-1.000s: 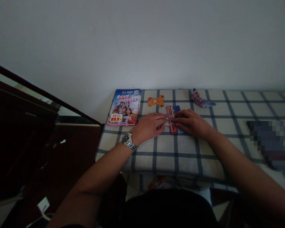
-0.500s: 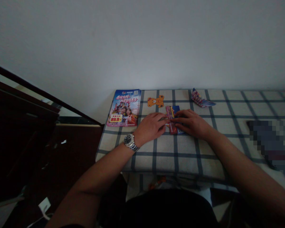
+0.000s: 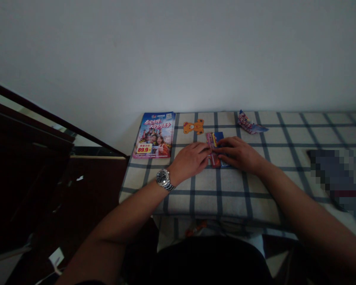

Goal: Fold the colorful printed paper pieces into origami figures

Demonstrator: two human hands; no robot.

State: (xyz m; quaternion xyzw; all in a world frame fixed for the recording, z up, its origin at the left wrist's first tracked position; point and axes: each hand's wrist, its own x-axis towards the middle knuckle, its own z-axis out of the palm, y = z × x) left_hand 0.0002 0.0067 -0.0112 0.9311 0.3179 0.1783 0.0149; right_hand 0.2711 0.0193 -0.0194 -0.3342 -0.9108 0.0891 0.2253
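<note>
Plain pale-grey wall [image 3: 178, 55] rises behind a table spread with a white cloth checked in dark blue-grey lines [image 3: 201, 204], all of it in dim light. Off to the left stands dark brown wooden furniture [image 3: 17, 166], and low down on that side I see a small white square object with a white cable [image 3: 56, 257].

At the table's far left corner, close to the wall, lies a stack of glossy blue-and-pink printed leaflets [image 3: 154, 134], the top one marked 89.9. A silver metal wristwatch with a dark dial [image 3: 163, 178] circles the person's left wrist. Beyond it, the left hand [image 3: 188, 160] rests with bent fingers, their tips on the left side of a narrow folded sheet of red-and-blue printed paper [image 3: 215, 139]. Toward the far edge, a flat orange-brown bear shape [image 3: 193, 126] lies just beyond the left hand.

That folded sheet lies flat on the cloth, between the table's far and near edges. The right hand [image 3: 239, 154] reaches over it from the other side, fingers laid across; I cannot tell whether either hand pinches it or merely presses.

Farther right, a bent piece of multicoloured printed paper [image 3: 250, 124] sits near the far edge, then a dark, blurred-out flat object [image 3: 336, 178] closer to the near edge.
</note>
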